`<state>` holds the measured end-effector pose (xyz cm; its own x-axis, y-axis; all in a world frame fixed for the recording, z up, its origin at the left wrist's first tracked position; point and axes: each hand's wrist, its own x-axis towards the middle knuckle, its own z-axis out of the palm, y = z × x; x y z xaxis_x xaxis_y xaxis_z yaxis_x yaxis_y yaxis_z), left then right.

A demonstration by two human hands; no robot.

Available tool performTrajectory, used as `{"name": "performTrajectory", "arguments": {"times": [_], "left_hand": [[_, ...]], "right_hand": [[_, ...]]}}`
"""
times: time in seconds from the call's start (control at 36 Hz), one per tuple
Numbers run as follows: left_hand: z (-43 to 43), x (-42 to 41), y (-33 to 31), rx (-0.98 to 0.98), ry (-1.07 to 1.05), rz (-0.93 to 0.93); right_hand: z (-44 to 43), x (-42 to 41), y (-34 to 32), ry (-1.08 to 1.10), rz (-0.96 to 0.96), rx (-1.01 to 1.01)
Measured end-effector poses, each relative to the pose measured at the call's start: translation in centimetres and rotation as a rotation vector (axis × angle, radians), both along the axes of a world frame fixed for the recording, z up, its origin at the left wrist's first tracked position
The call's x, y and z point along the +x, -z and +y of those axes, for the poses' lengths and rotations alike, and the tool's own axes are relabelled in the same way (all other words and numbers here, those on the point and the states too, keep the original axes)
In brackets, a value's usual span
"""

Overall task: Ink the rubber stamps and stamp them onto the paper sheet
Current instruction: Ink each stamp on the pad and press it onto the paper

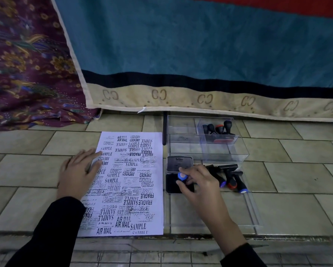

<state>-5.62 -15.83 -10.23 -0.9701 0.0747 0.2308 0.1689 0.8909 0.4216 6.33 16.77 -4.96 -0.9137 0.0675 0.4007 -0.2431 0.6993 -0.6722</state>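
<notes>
A blue blanket point(200, 45) with a beige border hangs across the back, with a maroon flowered cloth point(26, 64) to its left. Both meet a tiled floor point(26, 170). On the tiles lies the paper sheet point(131, 182), already crowded with black impressions (SAMPLE, AIR MAIL, FRAGILE, EXPRESS and others, some upside down). Just right of it a clear compartment box point(186, 149) stands behind a flat clear tray point(219, 218). The box's far right section holds a few upright stamps point(219, 128).

The left hand point(78, 170) rests flat on the sheet's left edge, fingers straight and spread over the print. The right hand point(198, 184) reaches over the tray's near-left corner, where the ink pad point(173, 186) sits with its hinged lid point(179, 163) standing open behind it. Its fingers curl round a blue-capped stamp point(182, 176), held upright over the dark pad — whether the rubber touches the ink is hidden by the fingers. Just beyond the hand, a small heap of loose stamps point(231, 180) lies on the tray, handles toward the viewer — black, with blue or red rings.
</notes>
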Motion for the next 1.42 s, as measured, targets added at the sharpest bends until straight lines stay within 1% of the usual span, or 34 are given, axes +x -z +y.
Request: {"name": "performTrajectory", "arguments": {"times": [0.19, 0.44, 0.53, 0.61, 0.69, 0.78, 0.83, 1.03, 1.14, 1.36, 1.42], "left_hand": [[0.1, 0.1, -0.1, 0.009, -0.002, 0.004], [0.0, -0.1, 0.1, -0.003, 0.001, 0.007], [-0.2, -0.2, 0.4, -0.016, -0.007, 0.011], [-0.2, -0.3, 0.5, -0.014, -0.011, 0.011], [-0.2, -0.3, 0.6, -0.013, -0.007, 0.01], [-0.2, -0.3, 0.6, -0.002, -0.003, 0.018], [-0.2, -0.3, 0.6, -0.001, -0.004, 0.021], [-0.2, -0.4, 0.6, 0.009, -0.002, 0.02], [-0.3, -0.3, 0.6, 0.006, -0.006, 0.012], [-0.3, -0.4, 0.6, 0.004, -0.005, 0.021], [-0.3, -0.5, 0.7, 0.0, -0.001, 0.021]], "right_hand": [[0.0, -0.3, -0.4, 0.0, -0.038, 0.016], [-0.2, 0.1, -0.2, 0.006, -0.008, 0.051], [-0.1, 0.0, -0.5, 0.024, -0.004, 0.01], [-0.3, -0.5, -1.8, 0.029, 0.05, -0.058], [-1.0, -2.4, -3.6, 0.018, 0.093, -0.104], [-2.1, -5.8, -4.8, -0.021, 0.126, -0.088], [-2.9, -8.3, -5.1, -0.025, 0.107, -0.083], [-4.9, -15.5, -3.5, -0.047, -0.103, 0.103], [-5.5, -17.3, -2.3, -0.076, -0.161, 0.22], [-6.1, -18.6, -1.2, -0.095, -0.13, 0.387], [-6.2, -18.7, -1.2, -0.089, -0.149, 0.351]]}}
